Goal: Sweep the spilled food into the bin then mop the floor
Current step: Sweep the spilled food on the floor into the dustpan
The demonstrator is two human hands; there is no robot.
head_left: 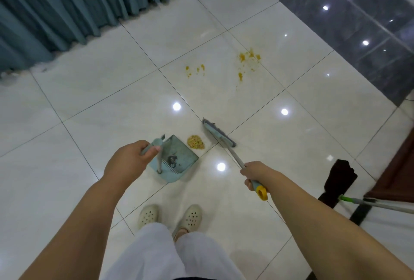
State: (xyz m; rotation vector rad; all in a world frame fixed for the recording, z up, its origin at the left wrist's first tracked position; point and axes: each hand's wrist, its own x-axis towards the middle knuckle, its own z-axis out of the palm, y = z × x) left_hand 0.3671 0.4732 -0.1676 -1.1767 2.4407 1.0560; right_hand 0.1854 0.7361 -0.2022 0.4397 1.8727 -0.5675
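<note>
Dustpan set, broom poised, small pile of food waiting just off the pan's lip.

Left to right: left hand point(128, 161) wrapped around the upright handle of the dustpan point(173, 160), pan resting on the floor point(89, 105); food pile point(195, 142) just beside its open edge, not yet inside; broom point(219, 132) just beyond the pile, right hand point(254, 173) clasping its handle near the yellow end. Likely trouble: too hard a stroke, scattering grains past or under the lip; pan sliding on slick tile if held loosely. Orange smears point(247, 61) farther out, probably sticky, likely to streak under bristles, better left for the mop point(340, 181) lying at right. Glossy pale tiles, ceiling lights mirrored, teal curtain point(67, 4) at far left, dark polished strip point(358, 22) at far right. No bin in view.
</note>
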